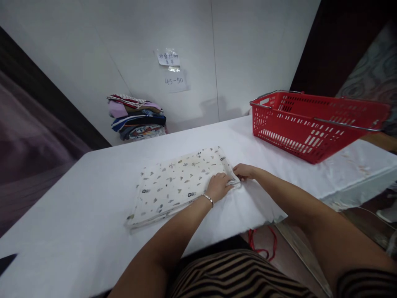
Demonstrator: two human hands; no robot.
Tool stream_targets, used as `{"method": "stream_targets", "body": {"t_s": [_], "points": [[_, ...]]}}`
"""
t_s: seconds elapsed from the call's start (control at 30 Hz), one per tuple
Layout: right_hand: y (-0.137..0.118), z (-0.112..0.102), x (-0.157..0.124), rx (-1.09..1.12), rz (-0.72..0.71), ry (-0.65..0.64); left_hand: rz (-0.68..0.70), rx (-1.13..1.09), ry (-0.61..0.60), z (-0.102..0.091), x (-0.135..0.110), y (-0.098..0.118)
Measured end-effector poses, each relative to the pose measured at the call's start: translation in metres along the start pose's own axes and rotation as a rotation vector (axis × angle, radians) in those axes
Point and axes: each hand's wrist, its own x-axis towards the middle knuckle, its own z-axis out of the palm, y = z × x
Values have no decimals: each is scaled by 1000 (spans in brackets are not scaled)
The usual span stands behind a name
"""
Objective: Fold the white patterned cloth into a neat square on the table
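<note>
Stretching lengthwise leftward, the folded white printed cloth (176, 184) is pinched by the right hand (244, 170), pressed by the flat left hand (218, 187).

Workroom with stacked textiles (138, 120), wall notes (175, 80)

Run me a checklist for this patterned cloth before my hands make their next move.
1. Left hand on the patterned cloth: ok, palm down near its right end.
2. Right hand at the cloth's right edge: ok.
3. Right hand's pinch firm: cannot tell, fingertips partly hidden.
4. Right edge smooth: not ok, looks rumpled between the hands.
5. Cloth wholly on the white table: ok.
6. Red basket apart from the cloth: ok.
</note>
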Motion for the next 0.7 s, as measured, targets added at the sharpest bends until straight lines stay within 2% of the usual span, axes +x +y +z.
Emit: {"method": "stream_targets", "body": {"t_s": [0.17,0.47,0.7], "points": [[0,3,-3,9,-7,43,41,68,-62,-3,-2,2],[1,4,-5,14,-29,71,6,167,-120,-4,-4,16],[9,1,-3,48,-52,39,-6,140,-94,-1,-9,7]]}}
